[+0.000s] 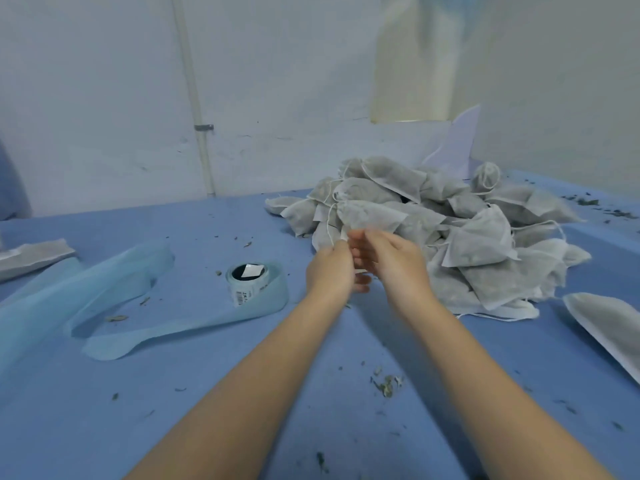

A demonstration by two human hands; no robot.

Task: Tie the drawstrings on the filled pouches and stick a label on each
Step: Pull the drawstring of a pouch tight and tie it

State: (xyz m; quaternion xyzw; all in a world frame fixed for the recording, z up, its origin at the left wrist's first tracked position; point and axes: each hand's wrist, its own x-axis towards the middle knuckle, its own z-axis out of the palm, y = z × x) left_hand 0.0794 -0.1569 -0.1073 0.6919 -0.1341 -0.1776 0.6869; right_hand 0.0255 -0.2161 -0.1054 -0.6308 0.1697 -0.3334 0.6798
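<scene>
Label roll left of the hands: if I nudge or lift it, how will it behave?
The label roll stands on end, so it probably slides rather than rolls. Its hollow core suggests it is light. The loose backing strip trailing from it would likely drag along.

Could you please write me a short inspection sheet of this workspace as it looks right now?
Surface: blue table cover, strewn with dried herb crumbs.
Job's things: heap of filled pouches at right; one held pouch raised before it; label roll upright at centre left.
Clutter: long strip of pale blue backing paper curling left from the roll; a lone pouch at the right edge.
Hands: left hand pinches a drawstring; right hand at the pouch neck, blurred, grip unclear.
Cables: nothing seen.
Surroundings: white wall with a vertical pipe; white sheet behind the heap.
</scene>
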